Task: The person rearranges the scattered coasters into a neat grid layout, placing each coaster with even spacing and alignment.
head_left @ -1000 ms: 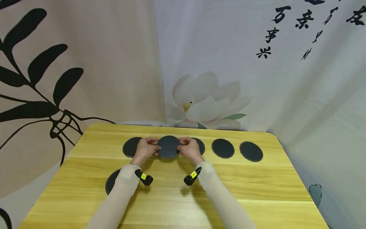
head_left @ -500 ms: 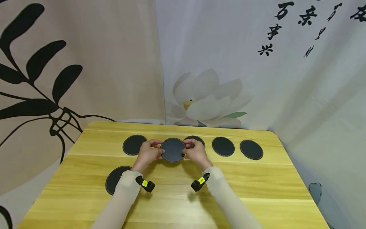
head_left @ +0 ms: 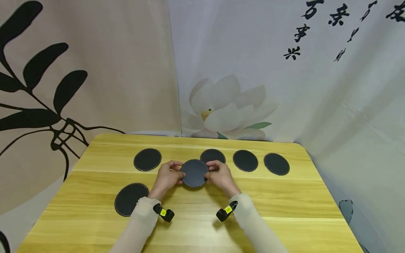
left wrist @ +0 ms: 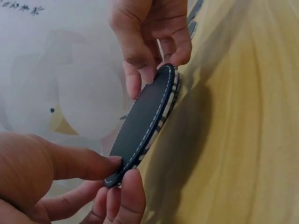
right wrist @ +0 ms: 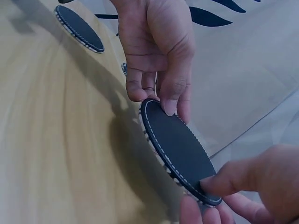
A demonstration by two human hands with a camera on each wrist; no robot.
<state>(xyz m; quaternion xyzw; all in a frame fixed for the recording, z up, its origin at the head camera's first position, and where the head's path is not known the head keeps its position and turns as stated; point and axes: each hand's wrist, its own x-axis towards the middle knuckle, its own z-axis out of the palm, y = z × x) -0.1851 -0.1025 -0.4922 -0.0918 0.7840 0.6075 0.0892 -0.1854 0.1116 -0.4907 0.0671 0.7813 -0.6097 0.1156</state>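
Both hands hold a round black coaster (head_left: 194, 173) by opposite edges, raised over the table. White stitching runs round its dark face, and a checked pattern shows along its underside in the left wrist view. My left hand (head_left: 168, 175) pinches the left edge, thumb on top and fingers below. On the opposite edge, my right hand (head_left: 222, 176) pinches with its thumb on the dark face. The coaster's shadow falls on the wood beneath. Just behind the held coaster lies another black coaster (head_left: 213, 155), its front edge partly covered by the right hand.
More black coasters lie on the wooden table (head_left: 269, 218): a coaster (head_left: 147, 160) at back left, two others (head_left: 245, 160) at back right, and one (head_left: 131, 199) nearer the front by the left sleeve. A printed curtain (head_left: 139, 70) hangs behind the table.
Both hands have drawn the held coaster toward the person and slightly right, away from the back row. The back-left coaster and the one behind now show more fully.
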